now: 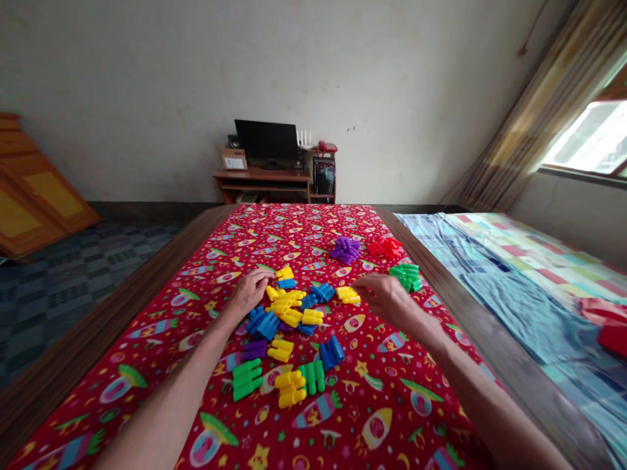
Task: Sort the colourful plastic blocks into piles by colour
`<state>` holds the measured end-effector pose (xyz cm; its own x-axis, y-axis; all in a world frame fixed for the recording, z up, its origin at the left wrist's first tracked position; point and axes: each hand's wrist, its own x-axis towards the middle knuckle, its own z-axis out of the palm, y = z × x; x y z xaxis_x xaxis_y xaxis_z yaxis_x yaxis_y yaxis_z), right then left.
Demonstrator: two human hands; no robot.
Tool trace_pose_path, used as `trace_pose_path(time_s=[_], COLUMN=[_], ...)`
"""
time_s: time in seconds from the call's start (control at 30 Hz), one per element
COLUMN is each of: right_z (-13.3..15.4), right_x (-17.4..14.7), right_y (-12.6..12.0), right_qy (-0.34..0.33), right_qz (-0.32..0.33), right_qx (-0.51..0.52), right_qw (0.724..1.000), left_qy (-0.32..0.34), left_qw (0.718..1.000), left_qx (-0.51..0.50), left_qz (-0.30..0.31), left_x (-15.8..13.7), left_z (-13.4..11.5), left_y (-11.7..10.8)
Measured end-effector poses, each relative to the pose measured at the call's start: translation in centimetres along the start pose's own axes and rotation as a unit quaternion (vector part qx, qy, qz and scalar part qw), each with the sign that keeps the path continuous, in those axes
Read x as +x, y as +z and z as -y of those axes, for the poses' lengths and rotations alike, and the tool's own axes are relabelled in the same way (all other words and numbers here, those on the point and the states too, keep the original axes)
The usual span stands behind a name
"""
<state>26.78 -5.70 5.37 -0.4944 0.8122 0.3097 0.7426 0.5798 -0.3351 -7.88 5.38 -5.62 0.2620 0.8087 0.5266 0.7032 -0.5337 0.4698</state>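
Note:
My left hand (pixel 251 289) is at the far left of a loose heap of plastic building blocks, its fingers curled together. Its fingertips are beside a yellow block (pixel 284 273) that sits by a blue block (pixel 287 284); whether anything is pinched in them is hidden. To the right, my right hand (pixel 383 294) is low over the cloth, fingers closed at the right end of a yellow building block (pixel 348 296). Between the hands lie more yellow blocks (pixel 287 300) and blue blocks (pixel 322 293). Beyond the right wrist sits a pile of green blocks (pixel 405 277).
A purple pile (pixel 345 249) and a red pile (pixel 385 247) lie farther back. Nearer me are green blocks (pixel 247 378), a purple block (pixel 253 350) and a blue block (pixel 332 353). The red patterned cloth (pixel 196 333) covers the table. A bed (pixel 529 294) stands right.

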Motion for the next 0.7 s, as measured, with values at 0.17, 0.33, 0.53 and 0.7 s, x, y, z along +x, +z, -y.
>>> trace_pose_path(time_s=[0.17,0.33,0.53,0.7], right_z=[10.6,16.0,14.5,13.1], right_x=[0.9,1.2,1.6,2.5], right_y=[7.4,11.9,11.7,11.9], right_qy=[-0.32,-0.352,-0.403,-0.37], right_qz=[0.114,0.077,0.07,0.073], right_qx=[0.054,-0.136,-0.122,-0.101], right_qw=[0.939,0.923,0.904,0.921], left_qy=[0.002,0.007,0.003,0.0], left_qw=[1.0,1.0,1.0,1.0], left_qx=[0.003,0.008,0.005,0.01], left_qz=[0.0,0.006,0.004,0.009], left_x=[-0.1,-0.2,0.0,0.0], left_z=[0.0,0.0,0.1,0.2], left_y=[0.0,-0.2,0.0,0.0])
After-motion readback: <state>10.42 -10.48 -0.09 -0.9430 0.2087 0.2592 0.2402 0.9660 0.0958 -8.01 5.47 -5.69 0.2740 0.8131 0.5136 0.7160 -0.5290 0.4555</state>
